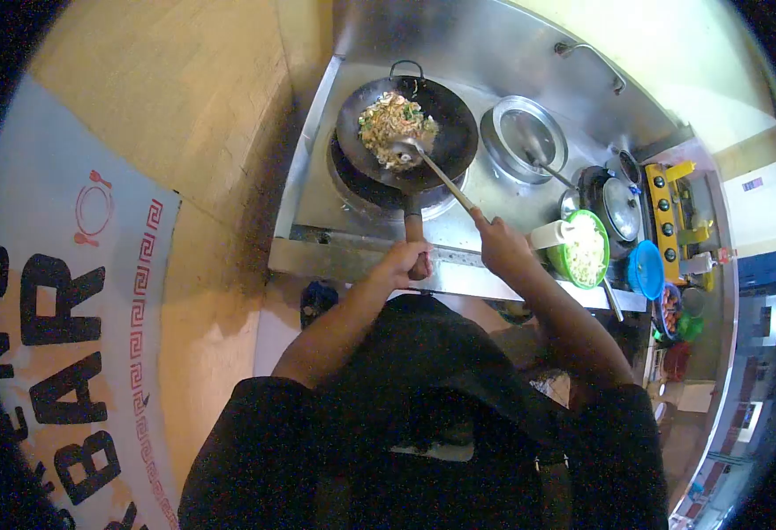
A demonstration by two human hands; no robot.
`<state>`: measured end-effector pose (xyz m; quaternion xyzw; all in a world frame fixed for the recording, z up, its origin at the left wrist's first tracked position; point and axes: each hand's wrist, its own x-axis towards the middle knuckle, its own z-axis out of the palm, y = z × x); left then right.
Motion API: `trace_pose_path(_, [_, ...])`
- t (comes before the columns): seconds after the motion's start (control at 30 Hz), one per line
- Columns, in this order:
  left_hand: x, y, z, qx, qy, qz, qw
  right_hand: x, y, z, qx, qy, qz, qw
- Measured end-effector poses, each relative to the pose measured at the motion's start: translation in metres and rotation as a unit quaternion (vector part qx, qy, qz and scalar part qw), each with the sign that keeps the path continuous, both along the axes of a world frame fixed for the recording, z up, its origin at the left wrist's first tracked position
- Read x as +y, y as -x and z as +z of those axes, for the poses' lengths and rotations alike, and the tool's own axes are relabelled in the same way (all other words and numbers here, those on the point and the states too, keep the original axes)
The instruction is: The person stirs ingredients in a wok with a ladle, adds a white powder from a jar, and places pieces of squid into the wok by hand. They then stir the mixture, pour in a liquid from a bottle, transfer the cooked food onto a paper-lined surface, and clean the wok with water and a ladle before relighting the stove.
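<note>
A dark wok (458,132) sits tilted over the burner, with a mixed fried dish (392,119) of noodle-like strands and green bits in it. My left hand (404,263) is closed around the wok's wooden handle (413,225). In my right hand (504,246) is the long handle of a wok spatula (441,177). Its metal head rests in the food at the lower side of the wok; the food hides part of its shape.
Right of the wok stands a round metal pot (498,137) with a ladle (551,172) in it. Beyond my right hand are a green bowl of shredded pale vegetables (585,252), a lidded pan (620,208) and a blue bowl (645,269). A metal splashback (476,44) rises behind.
</note>
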<state>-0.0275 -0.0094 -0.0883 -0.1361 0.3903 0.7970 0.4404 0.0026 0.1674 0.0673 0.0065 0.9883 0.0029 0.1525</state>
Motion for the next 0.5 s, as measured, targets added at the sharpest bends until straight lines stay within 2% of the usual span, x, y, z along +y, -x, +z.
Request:
trace_pose_path(0.07, [0.0,0.003,-0.002,-0.034,-0.024,-0.008,0.999,0.014,0.023,-0.03,0.031,0.032,-0.003,0.999])
trace_pose_path(0.17, [-0.002,0.001,0.008,0.0,0.026,-0.004,1.0,0.016,0.034,-0.018,0.07,0.082,-0.021,0.994])
trace_pose_path(0.23, [-0.003,0.002,-0.005,0.006,0.009,-0.014,1.0,0.026,0.028,-0.02,0.103,0.092,-0.04,0.99])
trace_pose_path(0.33, [0.004,0.002,-0.015,-0.005,-0.032,-0.011,0.999,0.024,0.019,-0.019,0.029,0.052,-0.1,0.993])
trace_pose_path(0.4, [0.003,0.002,-0.016,-0.021,-0.048,0.004,0.999,0.013,0.019,-0.021,0.016,0.17,-0.07,0.983])
trace_pose_path(0.47, [0.001,0.002,-0.016,0.029,-0.025,-0.019,0.999,0.013,0.026,-0.02,0.018,0.261,-0.056,0.964])
trace_pose_path(0.5, [0.0,0.002,-0.011,0.03,-0.023,-0.021,0.999,0.01,0.025,-0.015,0.019,0.263,-0.057,0.963])
